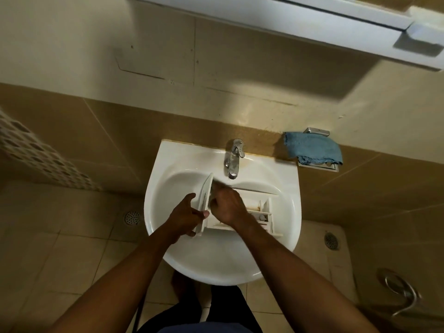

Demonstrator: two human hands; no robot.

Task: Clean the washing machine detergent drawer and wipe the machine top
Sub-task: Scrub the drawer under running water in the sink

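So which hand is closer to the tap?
Right. The right hand is just below the tap, inside the drawer; the left hand grips the drawer's front, farther left.

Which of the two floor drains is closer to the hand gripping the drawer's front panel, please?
The drain left of the sink. It lies beside the left hand, which grips the drawer; the other drain sits on the far right, past the basin.

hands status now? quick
Left hand: closed on the detergent drawer front panel.
Right hand: fisted inside the drawer; what it holds cannot be told.
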